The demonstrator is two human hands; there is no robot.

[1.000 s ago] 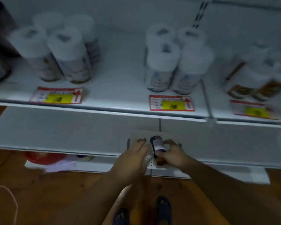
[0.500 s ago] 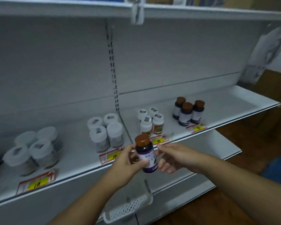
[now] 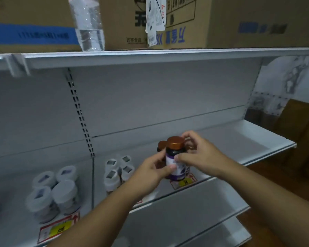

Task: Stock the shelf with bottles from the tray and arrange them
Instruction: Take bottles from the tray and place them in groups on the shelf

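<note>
Hands, left [image 3: 154,172] and right [image 3: 200,157], both grip upright bottle [image 3: 175,157] above shelf [image 3: 248,139].

The shelf [image 3: 268,139] lies bare to the right of the hands, out to its far end, with tall open room above it up to the upper shelf [image 3: 150,57]. Behind the held bottle [image 3: 176,157] stand other brown-capped bottles [image 3: 162,146], mostly hidden. To the left a cluster of small white-capped bottles [image 3: 117,171] and, past the slotted upright [image 3: 80,114], a cluster of larger white-capped jars [image 3: 53,191] fill the shelf floor, with a narrow lane between the two groups.
</note>
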